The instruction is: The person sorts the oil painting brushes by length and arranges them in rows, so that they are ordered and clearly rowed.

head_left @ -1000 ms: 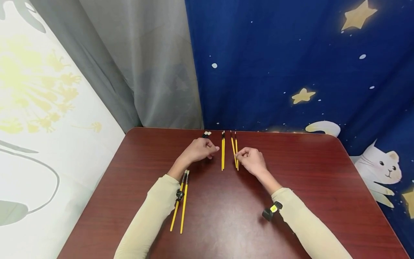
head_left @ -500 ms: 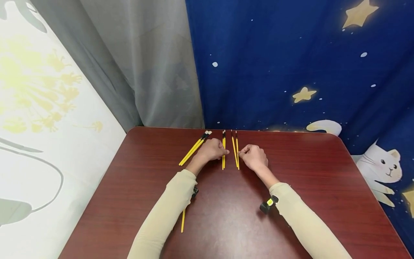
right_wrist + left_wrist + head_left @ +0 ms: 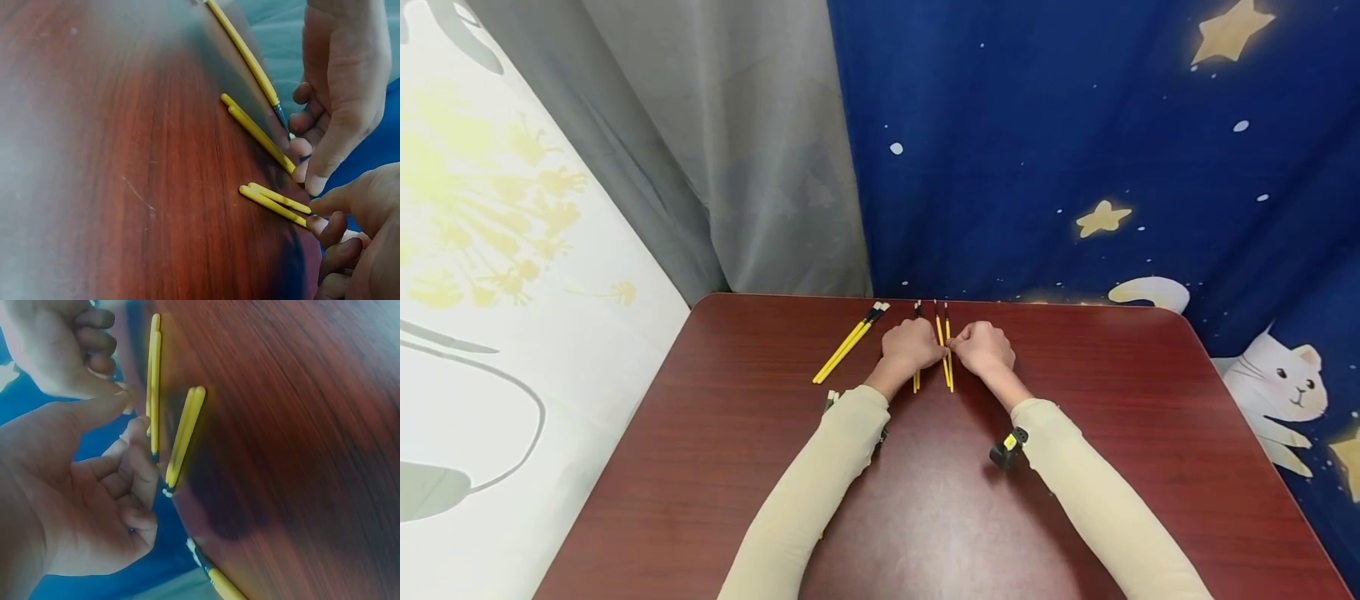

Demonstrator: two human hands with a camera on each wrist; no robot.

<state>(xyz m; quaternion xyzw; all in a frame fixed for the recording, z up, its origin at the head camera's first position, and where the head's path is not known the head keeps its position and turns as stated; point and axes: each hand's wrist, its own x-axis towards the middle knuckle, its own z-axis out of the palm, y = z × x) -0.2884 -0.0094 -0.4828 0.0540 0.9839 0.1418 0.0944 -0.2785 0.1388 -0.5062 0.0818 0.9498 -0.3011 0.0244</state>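
Several yellow-handled paintbrushes with black ferrules lie in pairs on the table. My left hand [image 3: 913, 343] reaches over the middle pair [image 3: 917, 382], partly covering it. Its fingers are loosely bent, with nothing visible between them in the left wrist view. Close by on the right, my right hand [image 3: 983, 347] is beside the rightmost pair [image 3: 948, 367], fingers also bent. In the left wrist view that rightmost pair [image 3: 154, 381] shows apart from the right hand [image 3: 62, 347]. The two thumb tips come close together. In the right wrist view, right fingertips overlap the brush ends [image 3: 275, 203].
Another pair of paintbrushes [image 3: 850, 343] lies slanted at the back left. A further pair [image 3: 831, 398] is mostly hidden under the left sleeve. The brown table [image 3: 1120, 417] ends at the back against a blue starry curtain [image 3: 1022, 150] and a grey one [image 3: 775, 167].
My left hand has moved right, from beside the back-left pair across the middle pair towards my right hand. The right hand has shifted slightly forward. The visible brushes have stayed in place.
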